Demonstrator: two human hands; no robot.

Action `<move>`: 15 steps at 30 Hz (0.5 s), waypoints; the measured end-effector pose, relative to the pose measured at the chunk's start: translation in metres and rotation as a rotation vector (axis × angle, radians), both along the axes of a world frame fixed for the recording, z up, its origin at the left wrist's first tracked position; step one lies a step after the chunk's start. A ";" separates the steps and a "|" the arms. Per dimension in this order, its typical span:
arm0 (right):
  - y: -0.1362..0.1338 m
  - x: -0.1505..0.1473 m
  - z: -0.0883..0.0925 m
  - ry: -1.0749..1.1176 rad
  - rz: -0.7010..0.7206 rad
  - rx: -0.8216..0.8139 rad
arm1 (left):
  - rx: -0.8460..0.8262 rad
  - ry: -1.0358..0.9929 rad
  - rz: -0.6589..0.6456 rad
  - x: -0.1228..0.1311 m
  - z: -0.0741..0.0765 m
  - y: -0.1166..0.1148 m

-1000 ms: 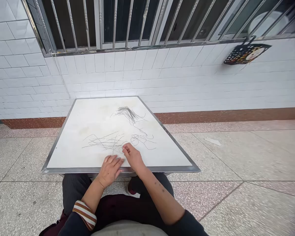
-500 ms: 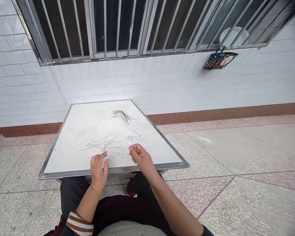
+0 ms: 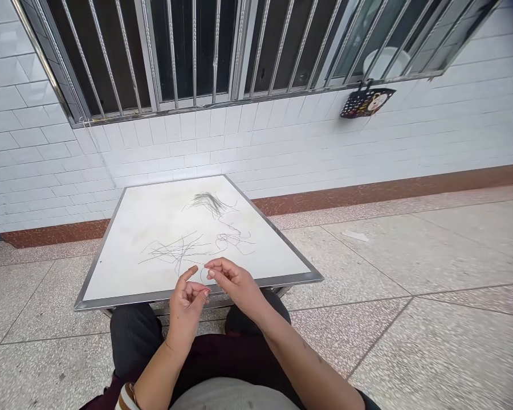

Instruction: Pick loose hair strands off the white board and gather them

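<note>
1. The left hand (image 3: 186,303) and right hand (image 3: 238,286) are hovering close but apart, a thin dark strand (image 3: 201,275) curving between them; I cannot tell their grip.
2. Loose strands (image 3: 179,249) are lying beyond them on a white table (image 3: 130,219).
3. Farther off, rightward, a picture-printed bag (image 3: 367,103) is hanging, contents hidden.

The tabletop (image 3: 154,213) is smooth, its edging (image 3: 123,300) metal, the strands (image 3: 212,204) perhaps wire.

Seemingly a public-style walkway or corridor, indoors or outdoors unclear; white wall tiles (image 3: 303,136) at twelve o'clock; above them, metal-barred windows (image 3: 183,51) from ten to two o'clock, a patterned bag (image 3: 361,105) hanging at two; brown skirting (image 3: 367,191); speckled floor (image 3: 367,313) at four and eight o'clock.
</note>
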State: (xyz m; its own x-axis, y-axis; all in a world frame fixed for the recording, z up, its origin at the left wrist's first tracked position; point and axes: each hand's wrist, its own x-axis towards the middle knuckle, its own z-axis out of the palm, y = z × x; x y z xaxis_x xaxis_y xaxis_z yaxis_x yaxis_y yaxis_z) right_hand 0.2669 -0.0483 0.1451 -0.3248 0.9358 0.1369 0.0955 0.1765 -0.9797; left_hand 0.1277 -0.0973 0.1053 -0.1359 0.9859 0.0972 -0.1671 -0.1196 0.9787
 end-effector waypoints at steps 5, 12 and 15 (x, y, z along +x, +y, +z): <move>-0.005 -0.005 -0.007 -0.014 -0.050 0.066 | -0.029 -0.133 0.010 0.004 0.005 -0.005; -0.010 -0.009 -0.009 0.108 0.012 0.024 | -0.020 -0.259 -0.009 0.001 0.014 -0.012; -0.011 -0.008 -0.009 0.171 0.041 0.005 | 0.014 -0.304 -0.062 0.000 0.021 -0.016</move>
State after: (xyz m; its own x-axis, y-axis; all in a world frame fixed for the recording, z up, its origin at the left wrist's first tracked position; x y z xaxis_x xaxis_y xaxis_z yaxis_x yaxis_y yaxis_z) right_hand 0.2592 -0.0595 0.1360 -0.3347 0.9213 0.1978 -0.0799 0.1814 -0.9802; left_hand 0.1278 -0.1132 0.1260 -0.1005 0.9922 0.0744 -0.4596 -0.1126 0.8810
